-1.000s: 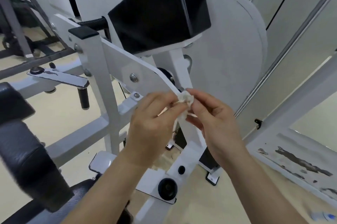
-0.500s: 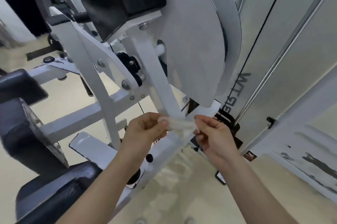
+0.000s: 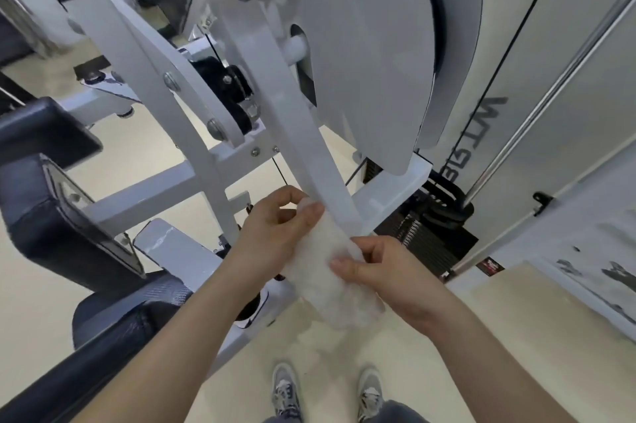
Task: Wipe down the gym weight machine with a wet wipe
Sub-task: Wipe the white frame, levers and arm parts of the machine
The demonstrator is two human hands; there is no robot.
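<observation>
Right, I'm standing over the white weight machine (image 3: 241, 178), and the biggest worry is the machine itself: I'm working close under the big rounded cover plate (image 3: 371, 54), and if I'm leaning in without looking I'm likely knocking into its lower edge. Next down, the slanted white arm (image 3: 292, 119) I'm cleaning is running right past a black pulley (image 3: 220, 85) and a thin cable (image 3: 278, 171), so a wipe dragged carelessly upward is probably snagging there. Then the wet wipe (image 3: 327, 267) itself: it's wrapped around the lower end of that arm, bunched and trailing loose toward my shoes, and that hanging tail is looking ready to slip off or smear the floor. My left hand (image 3: 272, 233) is closed on the upper part of the wipe, thumb pressing it to the bar; my right hand (image 3: 385, 271) is pinching the lower part shut between thumb and fingers. If either grip is slackening on the damp cloth, I'm judging the wrap is sliding rather than scrubbing.
</observation>
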